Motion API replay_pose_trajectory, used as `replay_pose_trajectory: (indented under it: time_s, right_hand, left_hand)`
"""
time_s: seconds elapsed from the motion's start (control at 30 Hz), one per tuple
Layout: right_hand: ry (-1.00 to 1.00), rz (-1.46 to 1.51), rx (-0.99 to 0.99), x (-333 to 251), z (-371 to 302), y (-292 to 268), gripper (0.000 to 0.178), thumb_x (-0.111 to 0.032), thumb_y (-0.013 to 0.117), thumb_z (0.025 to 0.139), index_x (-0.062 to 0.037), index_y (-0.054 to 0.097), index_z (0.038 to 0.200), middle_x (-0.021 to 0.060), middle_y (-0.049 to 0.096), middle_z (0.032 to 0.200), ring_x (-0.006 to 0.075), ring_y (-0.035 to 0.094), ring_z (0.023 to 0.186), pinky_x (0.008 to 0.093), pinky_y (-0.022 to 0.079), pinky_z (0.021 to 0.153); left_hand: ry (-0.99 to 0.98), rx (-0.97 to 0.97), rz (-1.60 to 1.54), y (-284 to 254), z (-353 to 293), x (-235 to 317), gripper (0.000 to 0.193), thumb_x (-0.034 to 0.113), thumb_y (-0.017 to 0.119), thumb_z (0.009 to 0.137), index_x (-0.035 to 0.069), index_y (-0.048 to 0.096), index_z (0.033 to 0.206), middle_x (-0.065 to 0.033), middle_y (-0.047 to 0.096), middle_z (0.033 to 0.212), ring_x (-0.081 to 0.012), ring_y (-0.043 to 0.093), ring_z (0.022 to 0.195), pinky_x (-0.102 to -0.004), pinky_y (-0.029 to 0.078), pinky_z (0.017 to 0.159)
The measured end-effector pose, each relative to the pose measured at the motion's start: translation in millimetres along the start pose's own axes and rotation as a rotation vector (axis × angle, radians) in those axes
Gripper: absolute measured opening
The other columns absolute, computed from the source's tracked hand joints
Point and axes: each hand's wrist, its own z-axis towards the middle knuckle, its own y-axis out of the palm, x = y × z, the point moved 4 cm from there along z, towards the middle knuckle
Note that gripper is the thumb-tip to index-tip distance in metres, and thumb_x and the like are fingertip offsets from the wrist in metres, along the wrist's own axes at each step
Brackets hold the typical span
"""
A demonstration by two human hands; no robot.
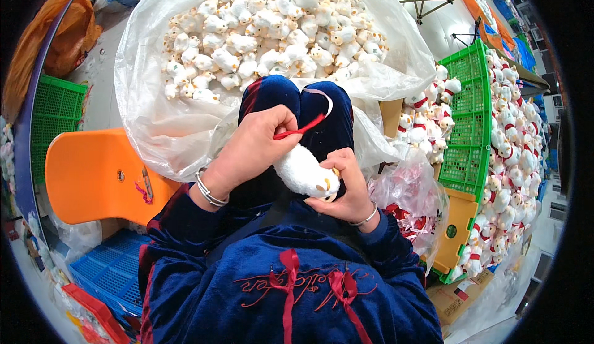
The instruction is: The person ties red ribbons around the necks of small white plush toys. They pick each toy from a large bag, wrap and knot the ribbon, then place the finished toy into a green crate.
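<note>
Plush toy: a small white plush toy (pixel 303 174) is held over the lap, just below the centre of the frame, its face end turned toward the lower right.
Red ribbon: a thin red ribbon (pixel 301 130) is stretched from the left fingers up toward the knees, where it curls into a pale loop.
Left hand: the left hand (pixel 250 149) is closed, the ribbon pinched between its fingertips; the hand rests against the toy's upper end. Silver bangles (pixel 209 190) are worn at the wrist.
Right hand: the right hand (pixel 346 186) is curled around the toy's face end, gripped from the right side and beneath.
Clear plastic bag: a large clear plastic bag (pixel 154 115), filled with many white plush toys, is spread across the upper centre.
Green crate: a green crate (pixel 468 121) stands at the right, with ribboned toys piled beside it.
Orange chair: an orange chair (pixel 93 174) is seen at the left.
Blue crate: a blue crate (pixel 111 273) lies at the lower left.
</note>
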Motion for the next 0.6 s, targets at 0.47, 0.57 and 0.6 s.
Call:
replay_pose_trajectory:
  time_s: [0.47, 0.57, 0.6]
  right_hand:
    - [0.042, 0.0, 0.153, 7.1, -8.2, 4.6, 0.067, -0.011, 0.095, 0.061, -0.0084, 0.049, 0.109, 0.0122, 0.053, 0.109, 0.0248, 0.055, 0.098, 0.0336, 0.047, 0.083]
    - [0.074, -0.023, 0.192, 9.8, -9.8, 4.2, 0.065, -0.01, 0.094, 0.062, -0.008, 0.049, 0.109, 0.0122, 0.052, 0.108, 0.025, 0.055, 0.098, 0.0335, 0.047, 0.083]
    - [0.105, -0.02, 0.2, 10.4, -9.5, 4.3, 0.064, -0.01, 0.093, 0.063, -0.0078, 0.048, 0.109, 0.0122, 0.052, 0.107, 0.0251, 0.055, 0.097, 0.0336, 0.047, 0.083]
  left_hand:
    - [0.444, -0.053, 0.522, 31.6, -35.1, 27.3, 0.018, 0.013, 0.071, 0.086, 0.011, 0.069, 0.103, -0.0055, 0.063, 0.095, -0.0258, 0.067, 0.087, -0.0377, 0.055, 0.068]
    - [0.462, -0.111, 0.472, 34.7, -36.1, 20.9, 0.034, 0.013, 0.074, 0.081, 0.008, 0.065, 0.113, -0.0083, 0.062, 0.104, -0.0298, 0.066, 0.093, -0.0406, 0.056, 0.073]
    - [0.452, -0.121, 0.446, 34.9, -36.2, 21.7, 0.038, 0.014, 0.075, 0.079, 0.007, 0.064, 0.115, -0.0088, 0.062, 0.106, -0.0306, 0.066, 0.094, -0.0413, 0.056, 0.075]
